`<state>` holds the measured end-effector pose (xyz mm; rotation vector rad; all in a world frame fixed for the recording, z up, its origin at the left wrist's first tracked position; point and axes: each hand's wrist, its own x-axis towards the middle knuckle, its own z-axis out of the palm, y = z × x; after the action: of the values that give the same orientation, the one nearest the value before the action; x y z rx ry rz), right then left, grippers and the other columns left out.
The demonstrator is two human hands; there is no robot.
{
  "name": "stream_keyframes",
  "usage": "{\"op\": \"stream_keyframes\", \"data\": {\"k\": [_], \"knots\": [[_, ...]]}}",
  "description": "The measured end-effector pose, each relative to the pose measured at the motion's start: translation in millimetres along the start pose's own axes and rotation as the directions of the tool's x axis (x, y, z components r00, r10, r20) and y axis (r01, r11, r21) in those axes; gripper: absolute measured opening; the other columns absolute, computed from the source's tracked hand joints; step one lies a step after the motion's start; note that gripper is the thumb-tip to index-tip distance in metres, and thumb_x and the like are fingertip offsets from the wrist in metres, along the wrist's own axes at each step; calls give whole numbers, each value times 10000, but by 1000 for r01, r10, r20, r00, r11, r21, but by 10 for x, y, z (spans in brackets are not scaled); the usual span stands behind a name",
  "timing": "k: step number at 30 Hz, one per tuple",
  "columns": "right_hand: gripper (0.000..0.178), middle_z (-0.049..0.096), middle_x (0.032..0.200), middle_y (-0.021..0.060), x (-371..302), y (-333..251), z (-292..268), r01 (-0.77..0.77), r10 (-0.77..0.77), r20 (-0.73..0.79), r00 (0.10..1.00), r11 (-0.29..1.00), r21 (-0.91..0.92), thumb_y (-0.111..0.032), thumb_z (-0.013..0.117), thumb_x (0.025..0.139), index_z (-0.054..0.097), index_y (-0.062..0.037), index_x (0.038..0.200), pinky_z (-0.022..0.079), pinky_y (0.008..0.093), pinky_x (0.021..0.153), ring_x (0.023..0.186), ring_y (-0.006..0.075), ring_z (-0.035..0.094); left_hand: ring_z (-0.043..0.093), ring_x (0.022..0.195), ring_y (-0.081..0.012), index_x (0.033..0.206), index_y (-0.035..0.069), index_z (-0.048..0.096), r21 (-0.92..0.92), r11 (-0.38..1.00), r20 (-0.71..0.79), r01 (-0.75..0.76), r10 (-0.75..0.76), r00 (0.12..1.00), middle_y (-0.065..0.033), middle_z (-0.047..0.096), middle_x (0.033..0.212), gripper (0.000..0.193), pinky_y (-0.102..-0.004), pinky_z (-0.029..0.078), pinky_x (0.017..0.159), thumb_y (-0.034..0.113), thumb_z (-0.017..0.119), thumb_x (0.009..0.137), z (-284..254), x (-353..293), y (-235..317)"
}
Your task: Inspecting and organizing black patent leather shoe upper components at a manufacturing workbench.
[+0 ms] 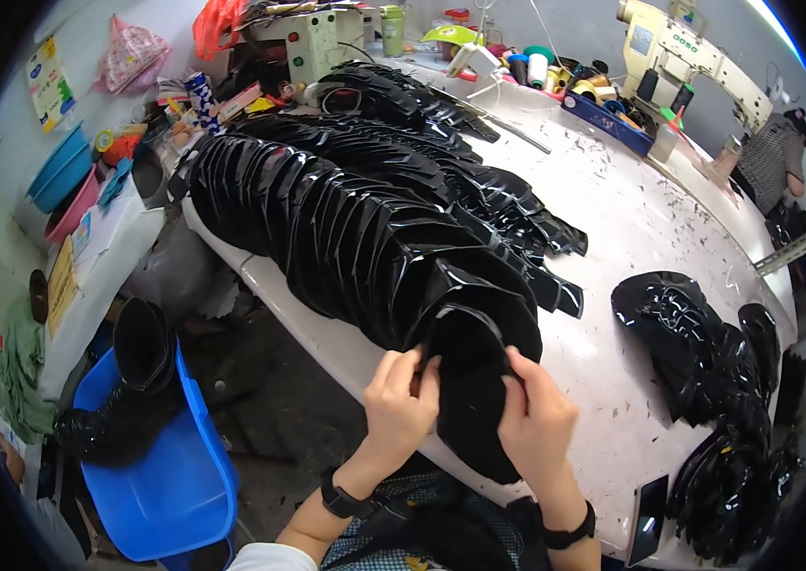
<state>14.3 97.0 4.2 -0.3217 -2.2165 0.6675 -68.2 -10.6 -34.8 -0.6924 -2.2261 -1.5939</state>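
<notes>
Between my two hands is a black boot upper [468, 400], its dull dark inner side facing up and its curved top edge toward the stack. My left hand [397, 407] pinches its left edge between thumb and fingers. On its right edge, the thumb and fingers of my right hand [538, 416] are closed in the same way. Just beyond lies a long row of nested glossy black uppers [327, 219], overlapping one another and reaching back to the far left. More glossy black pieces [508, 205] lie alongside the row.
A loose pile of black pieces [679, 333] sits at the right, near a phone [648, 519]. Left of the table, a blue plastic chair [160, 500] holds black uppers [141, 347]. Behind are a thread tray [608, 119], a sewing machine [693, 57] and another person [772, 162].
</notes>
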Motion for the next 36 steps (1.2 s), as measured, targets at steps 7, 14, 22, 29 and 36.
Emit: {"op": "stream_keyframes", "data": {"k": [7,14,22,29,36], "knots": [[71,542,691,42,508,380,480,-258,364,-118,924,820,512,32,508,801,517,-8,859,394,202,548,606,83,491,438,447,-110,872,31,611,226,963,-130,-148,180,975,-39,471,687,196,-221,364,410,71,678,693,-50,250,23],[234,525,870,124,358,220,323,47,-94,-264,960,983,-180,50,558,708,558,2,937,391,291,717,827,240,458,415,1069,-298,1029,173,574,465,841,-99,-275,358,928,-93,459,1133,377,-425,320,876,72,589,667,22,506,-106],[606,441,1166,174,249,-79,804,-406,198,432,880,784,470,-304,552,822,305,78,1222,358,327,895,1067,244,439,275,1183,-354,1131,112,516,172,949,30,-264,263,964,-169,323,1277,377,-455,229,965,248,558,781,-180,473,-239],[685,411,1195,90,550,-71,1162,-553,416,365,833,600,578,-468,510,821,310,30,1247,322,261,907,1055,165,413,323,1172,-273,1219,13,368,-347,935,-350,-80,-50,936,-185,308,1263,581,-394,257,971,199,629,734,-1365,1406,-1213],[855,411,1288,51,368,345,940,-578,199,549,812,133,805,-720,300,726,334,-78,1289,305,370,984,1179,233,381,301,1216,-285,1283,-57,267,-578,653,-155,490,-677,719,-199,295,1320,979,-370,246,989,599,621,647,-2097,2731,-3030]]}}
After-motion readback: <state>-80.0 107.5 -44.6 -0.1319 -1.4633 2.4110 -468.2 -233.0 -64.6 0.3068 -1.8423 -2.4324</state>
